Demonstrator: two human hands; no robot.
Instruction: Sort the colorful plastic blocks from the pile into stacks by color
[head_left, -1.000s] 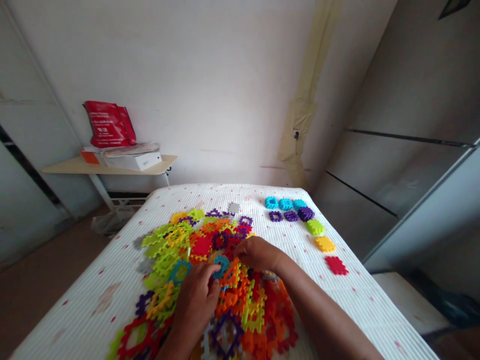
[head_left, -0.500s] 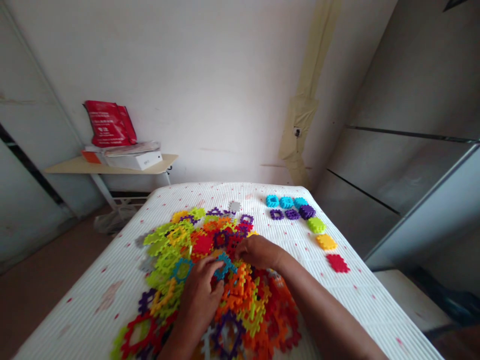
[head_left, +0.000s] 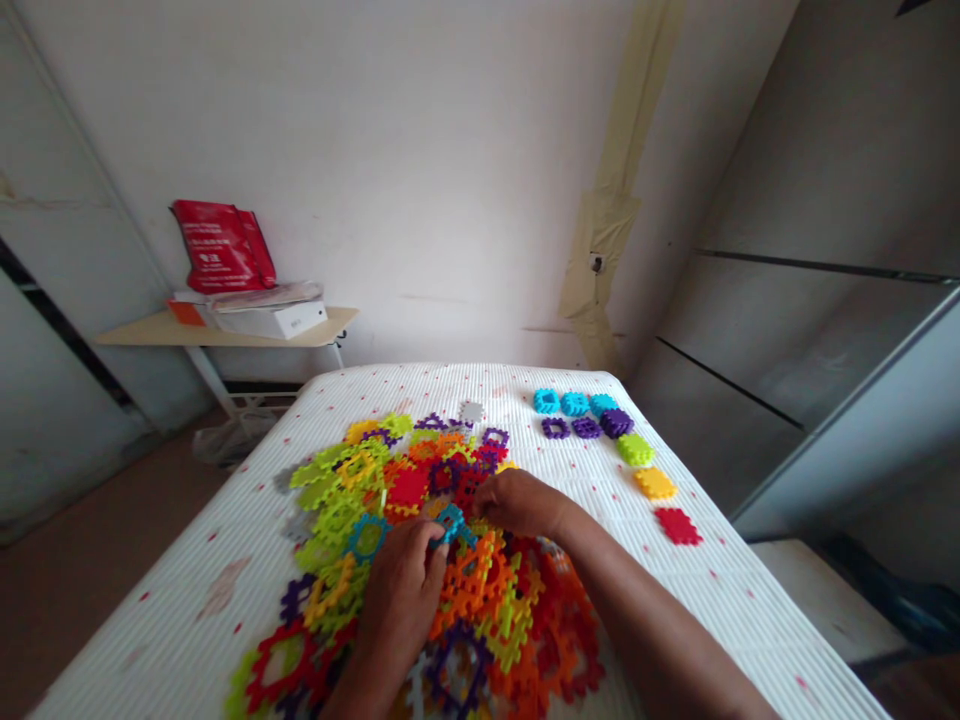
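L hand [head_left: 401, 600], fingers [head_left: 433, 556] apparently clenched on teal plastic notched square [head_left: 452, 524]; R hand [head_left: 521, 505] grip unclear. Hard tug could scatter multicolour plastic piece pile [head_left: 469, 590].

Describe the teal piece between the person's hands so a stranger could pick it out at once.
On the white ribbed bed cover, find the big heap of coloured interlocking plastic pieces. At its middle, between the left hand and the right hand, sits a small teal piece. Unlike the teal frame lying among green pieces, it sits right at the hands, above orange pieces.
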